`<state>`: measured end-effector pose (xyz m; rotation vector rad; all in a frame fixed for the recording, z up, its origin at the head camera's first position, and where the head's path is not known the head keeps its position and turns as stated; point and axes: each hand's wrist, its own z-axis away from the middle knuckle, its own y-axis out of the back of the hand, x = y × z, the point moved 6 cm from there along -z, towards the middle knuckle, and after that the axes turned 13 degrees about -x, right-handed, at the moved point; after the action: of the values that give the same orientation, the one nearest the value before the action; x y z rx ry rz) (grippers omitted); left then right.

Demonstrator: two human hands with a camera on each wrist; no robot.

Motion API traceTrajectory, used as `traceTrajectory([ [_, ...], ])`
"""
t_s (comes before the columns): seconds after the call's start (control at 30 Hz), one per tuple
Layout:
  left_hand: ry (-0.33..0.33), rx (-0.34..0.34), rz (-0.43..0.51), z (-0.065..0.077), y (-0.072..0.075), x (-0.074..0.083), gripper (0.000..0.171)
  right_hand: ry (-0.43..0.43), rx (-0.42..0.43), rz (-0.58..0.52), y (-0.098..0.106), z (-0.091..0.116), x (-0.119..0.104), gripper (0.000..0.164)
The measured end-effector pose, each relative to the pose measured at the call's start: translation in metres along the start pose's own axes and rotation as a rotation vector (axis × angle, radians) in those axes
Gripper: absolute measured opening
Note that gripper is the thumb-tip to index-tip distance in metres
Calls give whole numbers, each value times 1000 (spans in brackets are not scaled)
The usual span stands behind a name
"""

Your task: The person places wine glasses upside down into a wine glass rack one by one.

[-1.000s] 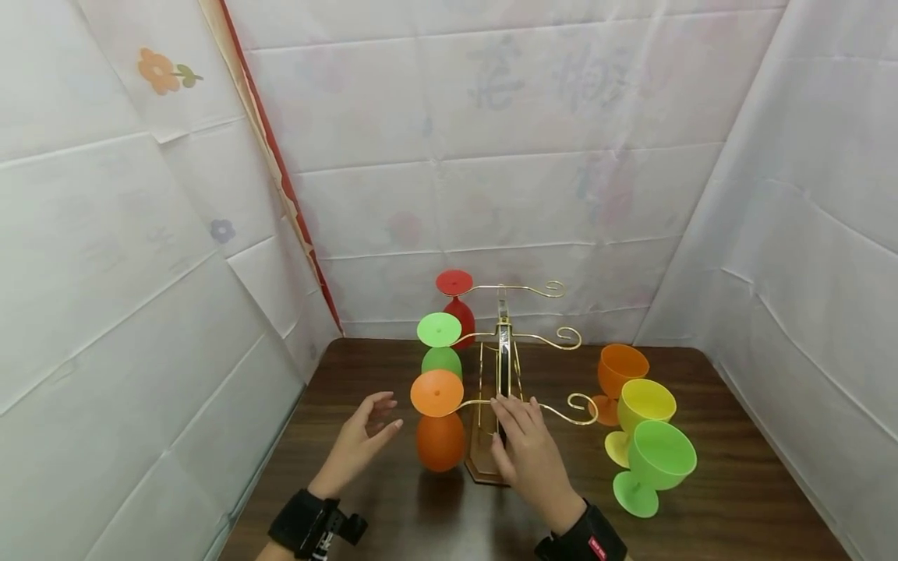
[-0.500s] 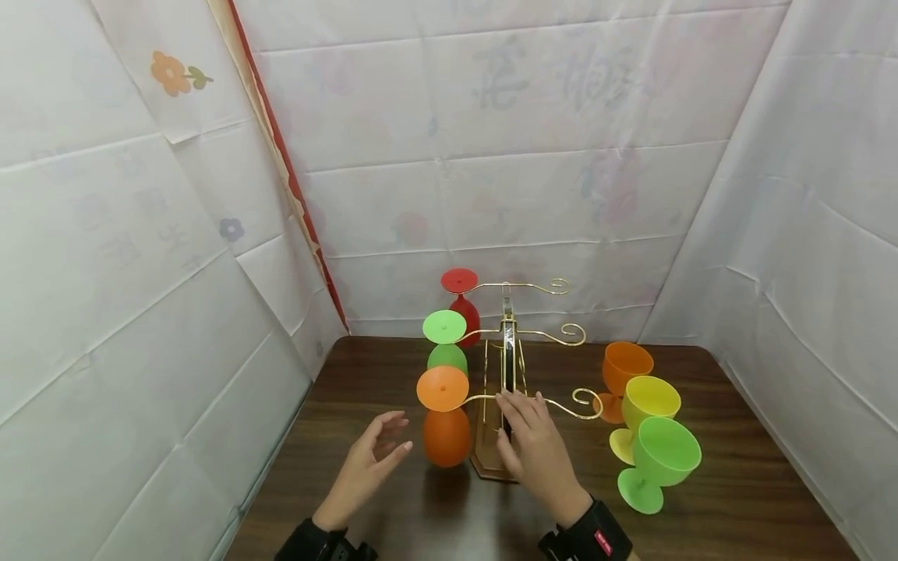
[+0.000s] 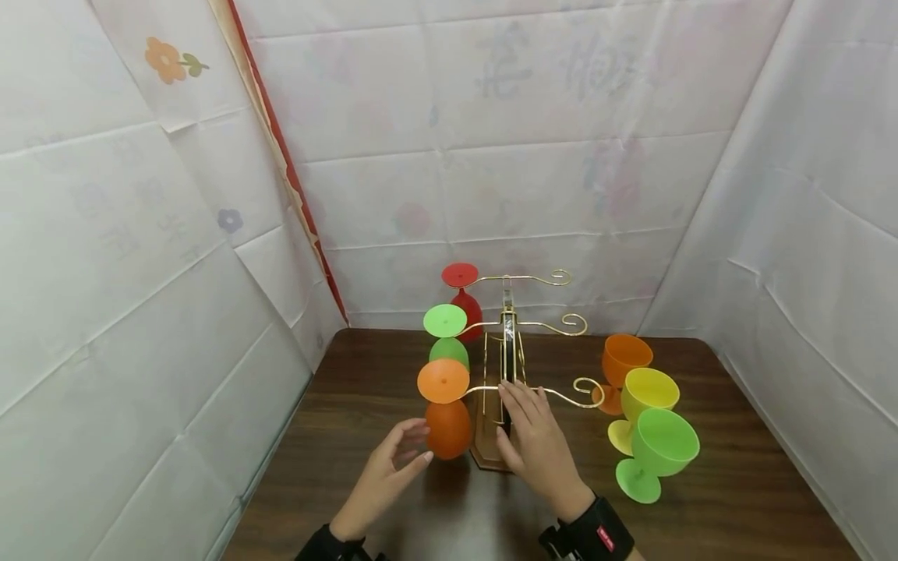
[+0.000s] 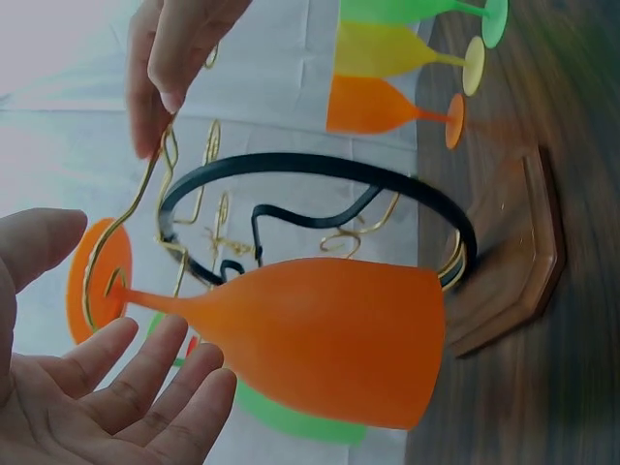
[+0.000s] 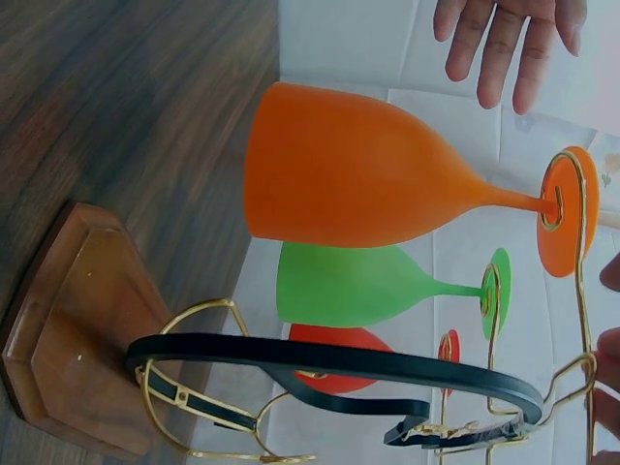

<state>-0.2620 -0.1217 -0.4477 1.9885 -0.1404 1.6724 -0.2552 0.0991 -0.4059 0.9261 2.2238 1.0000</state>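
Observation:
An orange goblet [image 3: 449, 430] hangs upside down by its foot from the left front arm of a gold wire glass rack [image 3: 508, 343]. My left hand [image 3: 388, 474] is beside its bowl, fingers spread and palm turned toward it, holding nothing. My right hand [image 3: 539, 456] rests straight fingers on the front wire at the rack's middle, thumb apart from them. In the left wrist view, the right fingertips [image 4: 147, 145] meet the gold wire above a dark curved band [image 4: 320, 167]. A green goblet [image 5: 354, 286] and a red goblet [image 3: 468, 312] hang behind.
On the right stand an upright orange goblet [image 3: 626, 360], a yellow one [image 3: 650, 393] and a green one [image 3: 665, 442]. The rack's right arms end in bare curls [image 3: 588, 392]. White sheets [image 3: 547, 195] enclose the dark wooden table [image 3: 337, 389] on three sides.
My left hand has moved right and down in the view, closer to the front orange goblet's bowl. The right hand stays on the rack's front wire. The head view has shifted slightly.

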Motion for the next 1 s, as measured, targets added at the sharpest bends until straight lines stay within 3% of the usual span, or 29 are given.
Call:
traceTrajectory([
  [0.17,5,-16,36,-4,-5,0,45,-9,-22,-19,2,5,2,54],
  [0.3,19,-22,42,-5,-6,-2,45,13,8,-62,14,15,3,52],
  [0.5,41,-45,37,-8,-10,-8,45,65,228,-71,51,42,18,50],
  [0.63,48,-38,63,-8,-10,-11,45,8,386,-39,75,68,44,52],
  [0.73,48,-24,71,-8,-9,-13,45,-143,435,-13,86,89,72,63],
  [0.8,46,-19,69,-8,-9,-14,45,-296,430,-27,90,104,91,73],
  [1.0,48,-21,53,-8,-11,-16,44,-799,332,-273,81,144,139,104],
])
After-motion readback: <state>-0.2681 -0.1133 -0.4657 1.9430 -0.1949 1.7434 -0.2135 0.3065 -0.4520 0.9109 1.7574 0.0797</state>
